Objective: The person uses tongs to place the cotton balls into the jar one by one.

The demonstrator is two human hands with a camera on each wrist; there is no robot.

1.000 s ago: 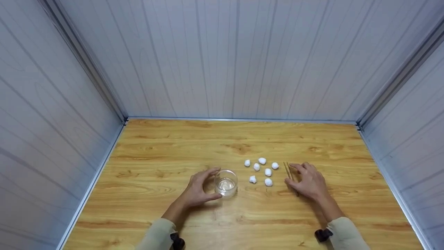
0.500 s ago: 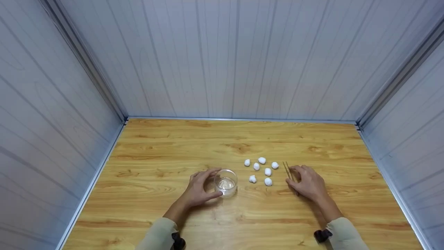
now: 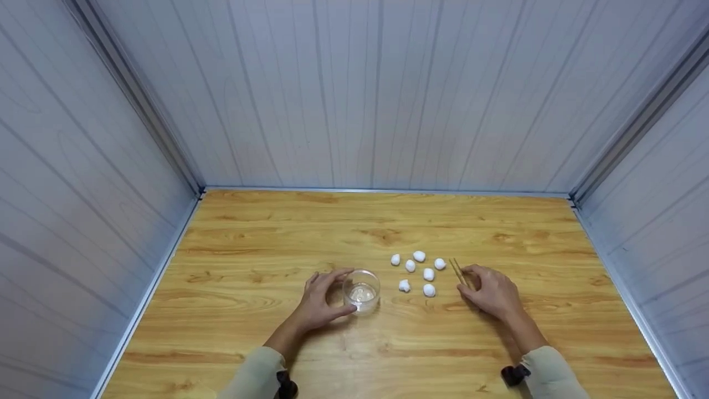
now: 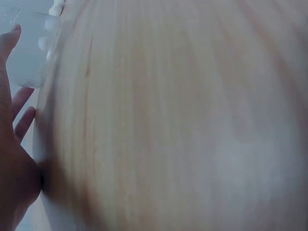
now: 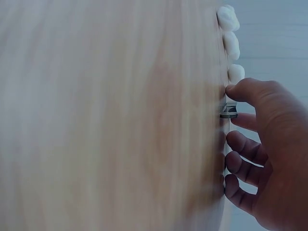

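My left hand point(image 3: 320, 302) is at the left side of a clear glass cup point(image 3: 361, 292), holding it between thumb and fingers. In the left wrist view the thumb lies along the side of the glass cup point(image 4: 30, 53). My right hand point(image 3: 493, 291) pinches a pair of thin gold-coloured tweezers point(image 3: 457, 271) low at the table, their two tips pointing away from me. The end of the tweezers point(image 5: 229, 110) shows between thumb and fingers in the right wrist view. Several white cotton balls point(image 3: 429, 274) lie between the cup and the tweezers, apart from both.
Everything rests on a wood-grain table point(image 3: 277, 233). Pale panel walls point(image 3: 354, 111) rise at its back, left and right edges. A dark wrist camera point(image 3: 515, 376) sits on the right wrist, by the sleeve.
The tips of the tweezers have come a little closer together, and the right fingers have drawn in slightly. The left hand, glass cup and cotton balls stay about where they were.
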